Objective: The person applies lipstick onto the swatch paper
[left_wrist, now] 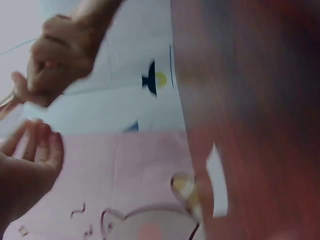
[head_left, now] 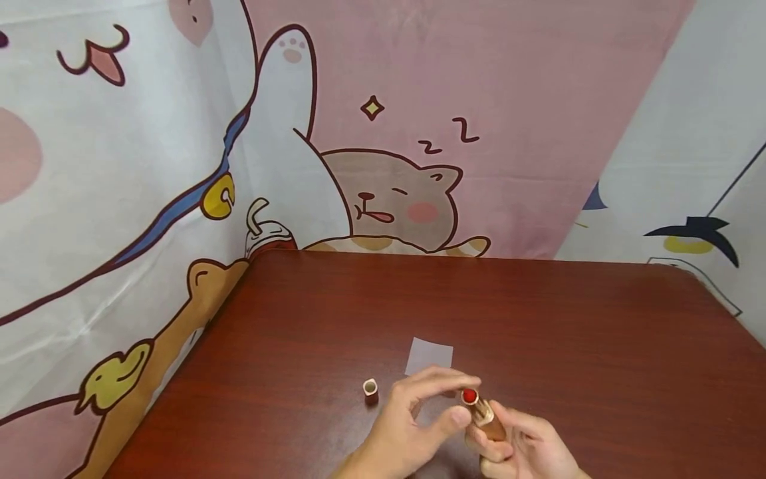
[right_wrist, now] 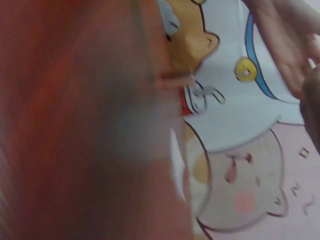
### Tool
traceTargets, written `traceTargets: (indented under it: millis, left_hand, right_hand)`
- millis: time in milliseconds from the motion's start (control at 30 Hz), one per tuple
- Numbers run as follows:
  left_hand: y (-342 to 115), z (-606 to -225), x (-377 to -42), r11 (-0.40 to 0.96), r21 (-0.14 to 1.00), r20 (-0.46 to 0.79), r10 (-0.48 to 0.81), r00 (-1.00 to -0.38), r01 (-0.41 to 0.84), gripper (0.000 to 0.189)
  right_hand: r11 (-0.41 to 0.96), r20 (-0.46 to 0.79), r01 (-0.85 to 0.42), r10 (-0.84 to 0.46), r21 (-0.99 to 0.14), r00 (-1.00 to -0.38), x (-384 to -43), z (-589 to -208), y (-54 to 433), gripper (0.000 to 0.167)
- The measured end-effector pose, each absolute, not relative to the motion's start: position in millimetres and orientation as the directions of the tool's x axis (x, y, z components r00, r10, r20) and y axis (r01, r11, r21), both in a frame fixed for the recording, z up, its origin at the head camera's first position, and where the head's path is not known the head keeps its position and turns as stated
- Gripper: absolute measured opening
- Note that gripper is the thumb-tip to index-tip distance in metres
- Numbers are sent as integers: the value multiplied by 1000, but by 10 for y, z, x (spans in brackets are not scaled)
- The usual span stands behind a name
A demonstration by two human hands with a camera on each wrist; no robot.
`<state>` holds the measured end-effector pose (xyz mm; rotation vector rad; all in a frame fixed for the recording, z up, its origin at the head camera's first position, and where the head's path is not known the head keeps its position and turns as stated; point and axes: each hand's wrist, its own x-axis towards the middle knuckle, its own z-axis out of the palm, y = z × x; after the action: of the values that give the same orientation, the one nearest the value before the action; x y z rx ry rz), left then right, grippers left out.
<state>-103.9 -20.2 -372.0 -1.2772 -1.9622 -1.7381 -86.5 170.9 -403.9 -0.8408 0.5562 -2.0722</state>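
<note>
My right hand [head_left: 526, 442] grips a lipstick [head_left: 487, 420] with a brown base and a gold collar. Its red tip [head_left: 469, 396] stands out at the top, tilted toward the upper left. Beside that tip is my left hand [head_left: 413, 422], thumb and forefinger spread apart on either side with nothing pinched between them. In the left wrist view the left hand [left_wrist: 30, 167] has loosely bent fingers, below the right hand [left_wrist: 62, 62]. A small lipstick cap [head_left: 370, 392] stands on the table to the left, its hollow end up.
A small white paper square [head_left: 429, 354] lies on the brown table [head_left: 538, 319] just beyond my left hand. A cartoon-printed cloth [head_left: 509, 100] hangs behind the table and along its left side.
</note>
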Motion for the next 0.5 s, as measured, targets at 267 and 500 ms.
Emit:
traceTargets:
  millis: [267, 500]
  left_hand:
    - [-283, -3932, -1141, 614, 530, 184, 590, -786, 585, 48]
    - [-224, -4185, -1220, 790, 280, -30, 575, -818, 546, 59]
  right_hand:
    - [26, 194, -246, -538, -969, -820, -1018, -3741, 1896, 29]
    - [701, 294, -331, -178, -632, -939, -1193, -3647, 1892, 13]
